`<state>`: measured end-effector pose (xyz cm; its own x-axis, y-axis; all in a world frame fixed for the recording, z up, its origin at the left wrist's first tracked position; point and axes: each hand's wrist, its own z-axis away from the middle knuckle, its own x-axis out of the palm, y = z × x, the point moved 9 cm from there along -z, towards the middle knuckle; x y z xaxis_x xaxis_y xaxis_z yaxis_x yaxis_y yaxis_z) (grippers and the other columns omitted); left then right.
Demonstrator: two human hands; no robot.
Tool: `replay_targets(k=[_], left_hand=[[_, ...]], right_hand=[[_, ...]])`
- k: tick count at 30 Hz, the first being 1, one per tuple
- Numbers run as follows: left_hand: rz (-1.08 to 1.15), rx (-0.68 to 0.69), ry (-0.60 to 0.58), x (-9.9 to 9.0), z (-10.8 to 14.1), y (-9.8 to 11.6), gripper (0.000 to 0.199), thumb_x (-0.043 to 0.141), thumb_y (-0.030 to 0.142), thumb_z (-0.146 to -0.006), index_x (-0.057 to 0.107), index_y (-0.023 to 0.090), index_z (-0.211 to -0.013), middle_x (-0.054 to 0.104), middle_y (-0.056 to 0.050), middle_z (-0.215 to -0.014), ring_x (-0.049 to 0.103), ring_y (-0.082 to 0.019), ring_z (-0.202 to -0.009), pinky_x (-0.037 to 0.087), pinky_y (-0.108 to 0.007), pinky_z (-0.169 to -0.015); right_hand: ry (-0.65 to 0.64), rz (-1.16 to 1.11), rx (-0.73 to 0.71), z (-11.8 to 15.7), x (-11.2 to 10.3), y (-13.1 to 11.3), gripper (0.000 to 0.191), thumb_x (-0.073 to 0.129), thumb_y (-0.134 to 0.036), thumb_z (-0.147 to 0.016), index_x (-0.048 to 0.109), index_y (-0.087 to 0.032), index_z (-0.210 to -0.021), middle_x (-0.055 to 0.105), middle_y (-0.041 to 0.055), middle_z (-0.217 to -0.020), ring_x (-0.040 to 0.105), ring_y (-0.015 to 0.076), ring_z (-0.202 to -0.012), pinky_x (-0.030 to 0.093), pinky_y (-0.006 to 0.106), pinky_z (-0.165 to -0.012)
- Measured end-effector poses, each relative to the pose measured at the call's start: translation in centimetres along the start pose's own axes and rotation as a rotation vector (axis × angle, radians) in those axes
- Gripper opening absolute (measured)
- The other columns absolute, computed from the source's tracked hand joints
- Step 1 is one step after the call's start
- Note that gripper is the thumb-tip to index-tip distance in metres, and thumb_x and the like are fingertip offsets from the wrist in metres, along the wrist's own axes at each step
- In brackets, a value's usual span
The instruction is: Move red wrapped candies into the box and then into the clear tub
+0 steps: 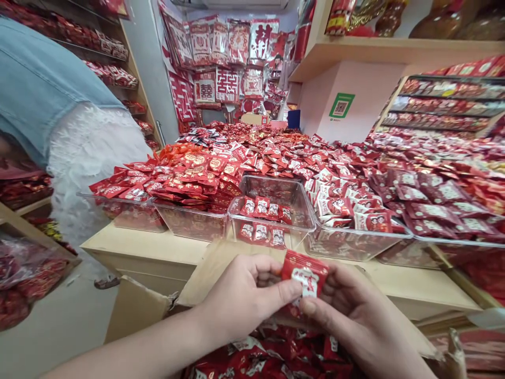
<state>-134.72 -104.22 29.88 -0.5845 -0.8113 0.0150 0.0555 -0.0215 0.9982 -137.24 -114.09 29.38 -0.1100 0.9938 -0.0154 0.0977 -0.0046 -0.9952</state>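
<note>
Between my two hands is a small red candy packet [305, 276] with a white label, held above an opened cardboard box [136, 310]. My left hand [244, 289] pinches its left side with the thumb across the front. The fingers of my right hand [347, 305] are behind the packet, its thumb at the lower edge. Many similar red packets [268, 355] lie in the box below. Just beyond my hands stands a clear plastic bin [272, 181], with a few red packets [262, 208] in neat rows at its front.
Heaped bins of red packets [197, 176] stand left of the clear bin; white-and-red packets [339, 202] and maroon packets [437, 202] fill those to the right. A wooden counter edge [150, 247] runs beneath. A person in a blue top [59, 79] and white skirt stands left.
</note>
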Motion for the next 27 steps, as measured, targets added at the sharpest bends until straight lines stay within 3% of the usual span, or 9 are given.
replay_targets(k=[3, 7, 10, 15, 18, 19, 21, 24, 27], left_hand=[[0.047, 0.042, 0.068, -0.8, -1.0, 0.2, 0.015, 0.063, 0.025, -0.071, 0.066, 0.015, -0.082, 0.067, -0.002, -0.082, 0.059, -0.013, -0.074, 0.046, -0.023, -0.070], [0.182, 0.015, 0.142, -1.2, -2.1, 0.1, 0.014, 0.065, 0.024, -0.069, 0.063, 0.012, -0.073, 0.066, -0.003, -0.076, 0.058, -0.011, -0.066, 0.046, -0.023, -0.065], [0.175, 0.096, 0.159, -1.5, -3.6, 2.1, 0.016, 0.065, 0.024, -0.069, 0.063, 0.010, -0.078, 0.065, -0.005, -0.077, 0.059, -0.012, -0.066, 0.048, -0.025, -0.064], [-0.069, 0.249, 0.166, -3.6, -8.3, 6.5, 0.021, 0.053, 0.027, -0.079, 0.057, 0.012, -0.093, 0.064, -0.007, -0.087, 0.058, -0.010, -0.067, 0.048, -0.025, -0.064], [-0.627, 0.247, 0.169, -5.5, -11.5, 7.5, 0.030, 0.038, 0.029, -0.086, 0.050, 0.012, -0.107, 0.060, -0.011, -0.102, 0.059, -0.012, -0.081, 0.046, -0.025, -0.072], [-0.866, 0.231, 0.117, -5.7, -12.5, 7.2, 0.030, 0.040, 0.028, -0.084, 0.052, 0.012, -0.107, 0.060, -0.010, -0.104, 0.058, -0.014, -0.085, 0.044, -0.026, -0.075], [-1.108, 0.166, -0.009, -6.1, -14.2, 5.8, 0.023, 0.052, 0.022, -0.076, 0.061, 0.012, -0.094, 0.065, -0.008, -0.093, 0.058, -0.017, -0.082, 0.042, -0.029, -0.076], [-1.197, 0.049, -0.192, -5.6, -15.8, 3.1, 0.009, 0.063, 0.014, -0.063, 0.067, 0.013, -0.070, 0.065, -0.003, -0.066, 0.058, -0.019, -0.069, 0.042, -0.031, -0.073], [-1.223, -0.007, -0.299, -4.2, -16.9, 0.9, 0.009, 0.063, 0.022, -0.069, 0.066, 0.013, -0.071, 0.064, -0.001, -0.064, 0.058, -0.016, -0.066, 0.044, -0.032, -0.071]], right_hand=[[-0.058, -0.122, 0.027, -1.3, 0.4, 0.4, 0.031, 0.067, -0.030, -0.069, 0.053, -0.021, -0.096, 0.064, 0.0065, -0.094, 0.061, 0.0183, -0.089, 0.051, 0.031, -0.077], [-0.003, -0.074, -0.056, -2.5, -0.5, -0.9, 0.025, 0.069, -0.029, -0.067, 0.053, -0.020, -0.085, 0.064, 0.0029, -0.081, 0.062, 0.0139, -0.076, 0.052, 0.026, -0.069], [0.055, 0.043, -0.154, -3.9, -1.6, -3.3, 0.029, 0.070, -0.031, -0.065, 0.049, -0.020, -0.082, 0.062, 0.0011, -0.074, 0.061, 0.0128, -0.068, 0.051, 0.024, -0.061], [0.238, 0.293, -0.226, -8.1, -5.3, -6.8, 0.046, 0.070, -0.038, -0.061, 0.036, -0.023, -0.089, 0.058, -0.0019, -0.067, 0.058, 0.0146, -0.060, 0.046, 0.026, -0.053], [0.293, 0.643, -0.180, -11.0, -7.0, -7.2, 0.046, 0.063, -0.038, -0.068, 0.032, -0.022, -0.099, 0.054, -0.0033, -0.060, 0.054, 0.0143, -0.053, 0.039, 0.025, -0.046], [0.292, 0.781, -0.161, -11.9, -7.2, -7.0, 0.047, 0.061, -0.036, -0.070, 0.031, -0.021, -0.102, 0.054, -0.0028, -0.060, 0.053, 0.0148, -0.053, 0.038, 0.026, -0.046], [0.240, 1.039, -0.106, -13.7, -6.8, -6.3, 0.048, 0.060, -0.032, -0.071, 0.031, -0.019, -0.107, 0.057, 0.0004, -0.065, 0.055, 0.0168, -0.059, 0.039, 0.026, -0.049], [0.047, 1.382, 0.028, -16.0, -4.9, -4.1, 0.046, 0.060, -0.027, -0.071, 0.037, -0.016, -0.109, 0.062, 0.0083, -0.083, 0.059, 0.0202, -0.074, 0.042, 0.027, -0.056], [-0.119, 1.611, 0.097, -17.9, -2.6, -2.1, 0.039, 0.065, -0.020, -0.065, 0.049, -0.014, -0.101, 0.064, 0.0124, -0.089, 0.061, 0.0236, -0.082, 0.044, 0.027, -0.061]])
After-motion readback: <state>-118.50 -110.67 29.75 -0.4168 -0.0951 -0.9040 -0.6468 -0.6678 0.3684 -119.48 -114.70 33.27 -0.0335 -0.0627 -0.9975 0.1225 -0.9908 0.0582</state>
